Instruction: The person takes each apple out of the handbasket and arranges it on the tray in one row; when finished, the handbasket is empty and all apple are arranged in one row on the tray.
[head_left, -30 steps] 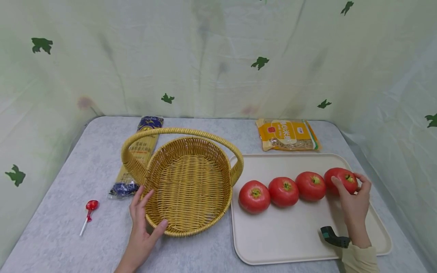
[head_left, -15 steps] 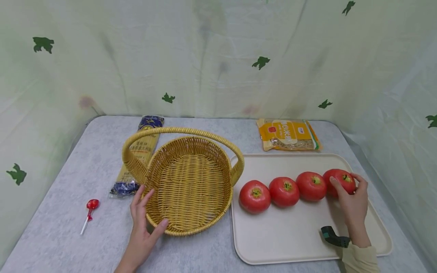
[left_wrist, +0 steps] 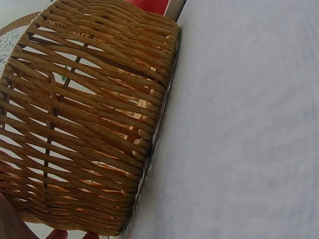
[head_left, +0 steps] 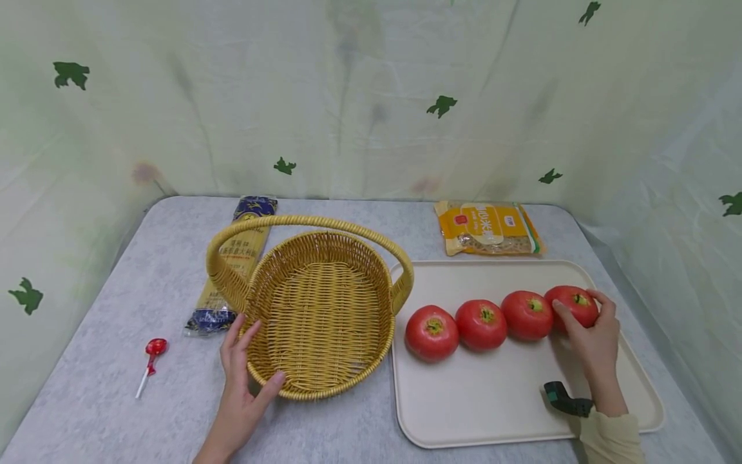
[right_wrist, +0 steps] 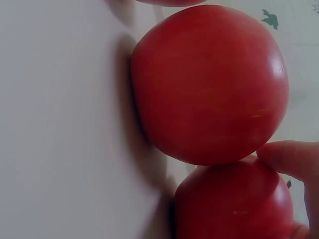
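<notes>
Several red apples stand in a row on the cream tray (head_left: pixel 475 412). My right hand (head_left: pixel 596 338) grips the rightmost apple (head_left: pixel 570 306), thumb on its near side and fingers behind its right side. That apple touches its neighbour (head_left: pixel 526 316); in the right wrist view the neighbouring apple (right_wrist: pixel 209 84) fills the middle, with my fingertip (right_wrist: pixel 279 154) where the two meet. My left hand (head_left: pixel 237 383) holds the wicker basket (head_left: pixel 324 322) at its near left side, thumb over the rim and fingers spread along the side. The basket's woven wall (left_wrist: pixel 84 114) fills much of the left wrist view.
A spaghetti packet (head_left: pixel 211 312) lies behind the basket's left side, partly covered by its tall handle (head_left: pixel 313 221). An orange food packet (head_left: pixel 489 229) lies behind the tray. On the left is a red lollipop (head_left: pixel 154 351). A patterned curtain (head_left: pixel 371 96) surrounds the table.
My right hand has slid the rightmost apple a little to the left, up against the apple beside it. The left hand and the basket have stayed in place.
</notes>
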Motion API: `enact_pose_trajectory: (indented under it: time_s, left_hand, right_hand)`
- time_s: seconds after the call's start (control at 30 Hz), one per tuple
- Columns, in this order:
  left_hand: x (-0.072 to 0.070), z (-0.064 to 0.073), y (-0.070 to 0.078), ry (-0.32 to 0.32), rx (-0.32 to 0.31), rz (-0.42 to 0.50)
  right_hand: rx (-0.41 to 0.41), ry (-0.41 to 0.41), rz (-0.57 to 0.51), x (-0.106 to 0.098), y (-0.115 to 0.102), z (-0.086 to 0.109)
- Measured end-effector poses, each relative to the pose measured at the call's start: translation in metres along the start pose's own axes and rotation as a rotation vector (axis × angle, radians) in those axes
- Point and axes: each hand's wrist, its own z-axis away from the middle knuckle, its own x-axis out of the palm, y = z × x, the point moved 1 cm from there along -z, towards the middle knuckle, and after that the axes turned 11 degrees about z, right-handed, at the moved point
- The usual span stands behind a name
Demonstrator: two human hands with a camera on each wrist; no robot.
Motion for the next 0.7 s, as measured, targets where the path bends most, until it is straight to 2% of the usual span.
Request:
enact_pose_trajectory:
  time_s: [0.7]
  left_hand:
    - [0.0015, 0.0013, 0.0023, 0.016, 0.007, 0.001]
  right_hand:
    - [-0.009, -0.013, -0.001, 0.0033, 0.005, 0.0021]
